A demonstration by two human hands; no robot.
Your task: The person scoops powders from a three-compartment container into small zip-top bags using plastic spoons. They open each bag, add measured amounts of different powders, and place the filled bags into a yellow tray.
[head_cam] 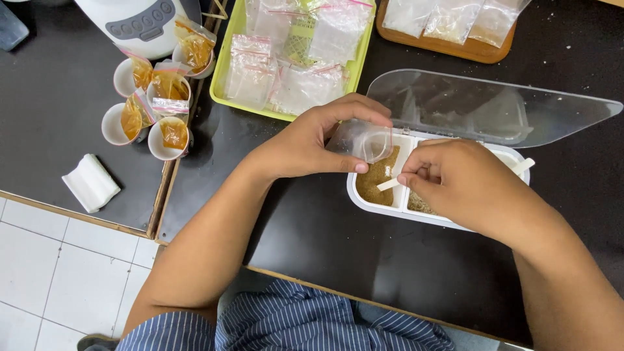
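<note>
I see my left hand pinching a small clear bag open over the white box, just above its brown powder. My right hand grips a white spoon, its tip over that powder. Beyond the left hand lie a green tray and cups.

Brown powder in white box — yellow-green tray, blue-striped shirt.

Black tabletop, wood edging; white tiled floor below left.
</note>
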